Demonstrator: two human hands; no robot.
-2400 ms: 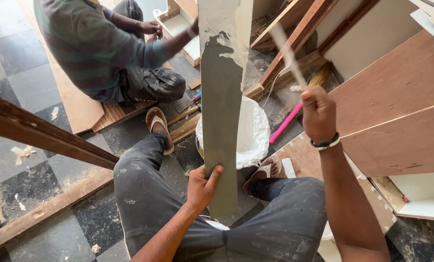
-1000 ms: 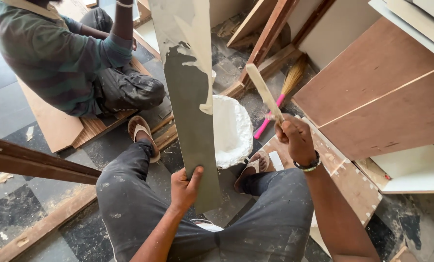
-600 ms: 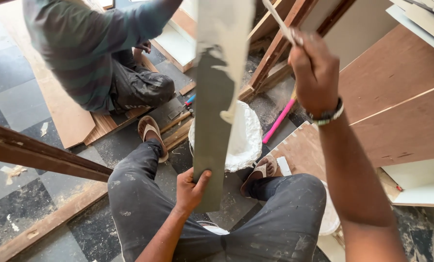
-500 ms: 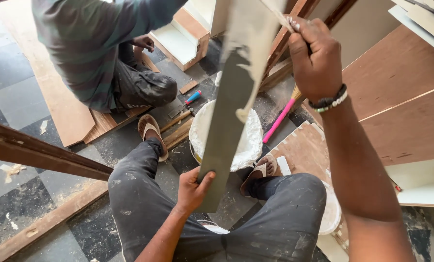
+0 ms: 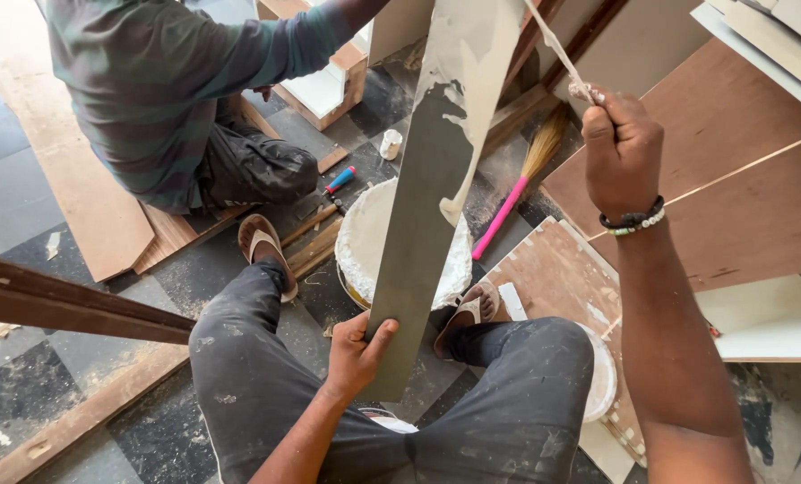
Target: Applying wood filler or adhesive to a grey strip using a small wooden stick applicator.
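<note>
The floor (image 5: 24,376) is dark and pale tile, dusty, crowded with timber offcuts. Brown plywood panels (image 5: 741,179) lean along the right side, their edges close to the raised arm. A second person (image 5: 176,99) in a striped shirt sits at upper left, back turned, well apart from the wearer's hands.

The wearer sits with knees spread in grey, paste-flecked trousers (image 5: 266,385). Between the knees stands a long grey strip (image 5: 427,206), tilted slightly, its top leaning right and running out of frame. Its upper part is coated in white paste; the lower part is bare grey. Behind the strip sits a white bucket (image 5: 365,242) of paste, flanked by both sandalled feet.

The left hand (image 5: 357,354) is low, palm against the strip's left edge near its lower end, fingers grasping it with the thumb across the face. The right hand (image 5: 623,157) is raised high with the forearm nearly upright, a beaded band at the wrist; its fingers are clenched around a thin paste-smeared blade (image 5: 557,49) that slants up-left towards the strip's coated top. Whether the blade touches the strip cannot be told.

A pink-handled broom (image 5: 512,202) lies just right of the bucket. Open room is narrow: a dark wooden rail (image 5: 69,305) bounds the left.
</note>
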